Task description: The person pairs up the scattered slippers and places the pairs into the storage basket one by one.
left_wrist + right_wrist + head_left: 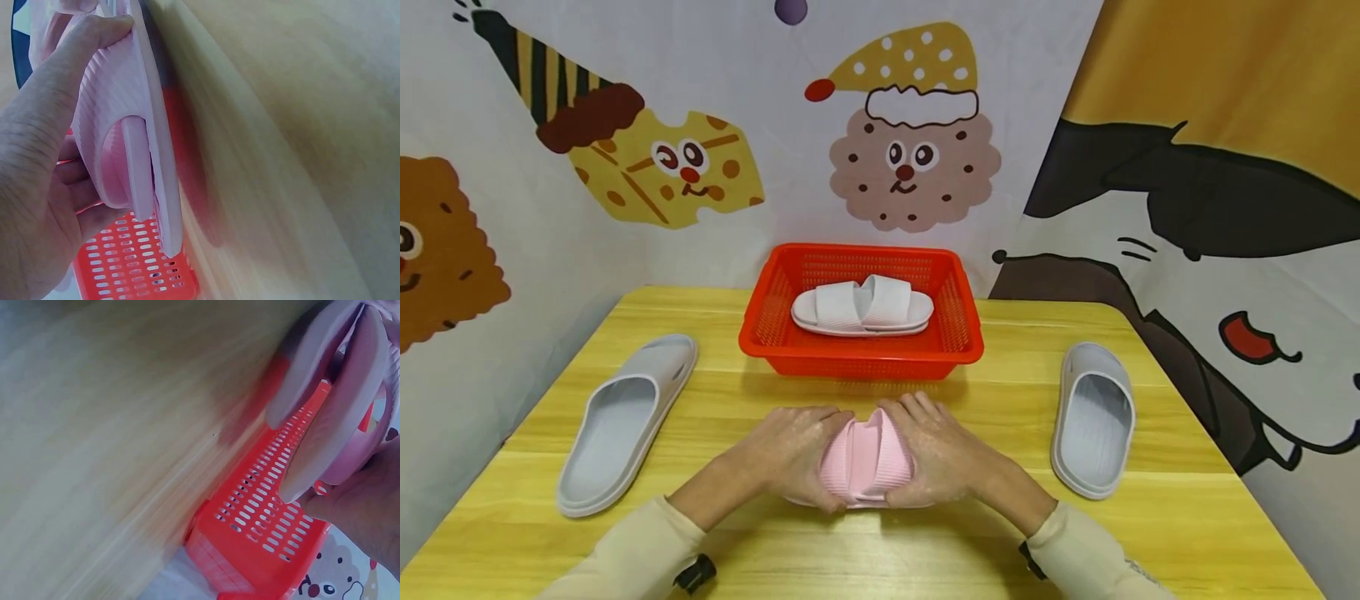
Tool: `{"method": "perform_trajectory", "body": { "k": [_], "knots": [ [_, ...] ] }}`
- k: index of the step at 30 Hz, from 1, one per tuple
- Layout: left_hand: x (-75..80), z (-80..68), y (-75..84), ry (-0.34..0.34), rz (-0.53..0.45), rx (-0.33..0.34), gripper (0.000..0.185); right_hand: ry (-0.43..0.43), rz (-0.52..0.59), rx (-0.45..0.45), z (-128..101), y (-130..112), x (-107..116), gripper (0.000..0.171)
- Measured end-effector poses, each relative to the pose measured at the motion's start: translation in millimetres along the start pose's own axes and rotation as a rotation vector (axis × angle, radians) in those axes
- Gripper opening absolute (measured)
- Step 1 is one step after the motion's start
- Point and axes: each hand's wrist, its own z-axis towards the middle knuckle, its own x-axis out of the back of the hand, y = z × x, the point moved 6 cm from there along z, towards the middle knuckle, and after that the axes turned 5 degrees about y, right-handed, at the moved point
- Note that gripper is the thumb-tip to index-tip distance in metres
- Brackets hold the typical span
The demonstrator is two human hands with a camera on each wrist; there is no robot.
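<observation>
A pair of pink slippers (pixel 867 462) with ribbed straps is held between both hands over the near middle of the table. My left hand (pixel 797 454) grips the left side, thumb at the near edge and fingers behind the strap. From the other side my right hand (pixel 936 450) grips the pair. In the left wrist view, the thumb presses a pink slipper (pixel 115 87) near its sole edge. Two pink soles (pixel 344 412) lie slightly apart at one end in the right wrist view, above the tabletop.
Just beyond the hands stands a red perforated basket (pixel 861 367) with a pair of white slippers (pixel 887 302) inside. A grey closed-toe slipper (pixel 625 417) lies at the table's left, another grey slipper (pixel 1093 421) at its right. A printed cloth (pixel 700 250) hangs behind the table (pixel 1000 517).
</observation>
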Motion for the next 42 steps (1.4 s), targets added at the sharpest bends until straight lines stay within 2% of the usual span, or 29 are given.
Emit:
{"method": "perform_trajectory", "body": {
  "k": [7, 18, 25, 28, 36, 42],
  "knots": [
    [0.0, -0.2, 0.0, -0.002, 0.011, -0.004, 0.1, -0.011, -0.01, 0.001, 0.1, -0.8, -1.4, 0.108],
    [1.0, 4.9, 0.4, 0.036, 0.016, -0.019, 0.099, 0.037, 0.001, -0.011, -0.2, 2.9, -4.2, 0.12],
    [-2.8, 5.0, 1.0, 0.01, 0.003, -0.013, 0.102, -0.01, 0.053, -0.05, -1.2, 4.4, -9.5, 0.124],
    [-3.9, 4.2, 0.3, 0.008, -0.014, 0.002, 0.103, -0.004, 0.064, -0.057, -2.1, 5.6, -8.6, 0.124],
    [-3.4, -0.5, -2.9, 0.022, -0.044, 0.012, 0.1, 0.033, 0.098, -0.023, -1.5, 5.5, -5.7, 0.104],
    [-2.9, -1.9, -4.7, 0.017, -0.049, 0.029, 0.098, 0.038, 0.116, -0.02, -1.5, 6.1, -4.1, 0.099]
  ]
}}
